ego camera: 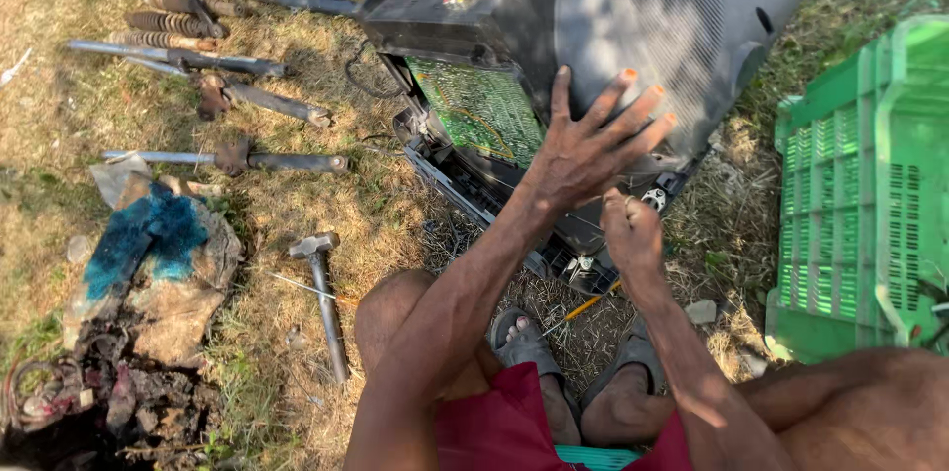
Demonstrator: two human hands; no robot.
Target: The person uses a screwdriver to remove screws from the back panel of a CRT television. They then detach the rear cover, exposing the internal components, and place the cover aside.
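Right hand (633, 232) fisted, left hand (585, 150) splayed on television casing (682, 26)

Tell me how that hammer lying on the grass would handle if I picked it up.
The hammer looks all metal, so probably stiff and heavy for its size. Its head end likely outweighs the long handle, so it may tip head-down. It lies flat in grass, so rolling seems unlikely.

This is an outdoor scrap yard on dry grass (297, 184), not a proper workshop. A broken grey television shell (633, 26) lies open with its green circuit board (479, 110). Rusty shock absorbers (188, 31), a hammer (324, 293) and a green plastic crate (860, 194) lie around on the ground.
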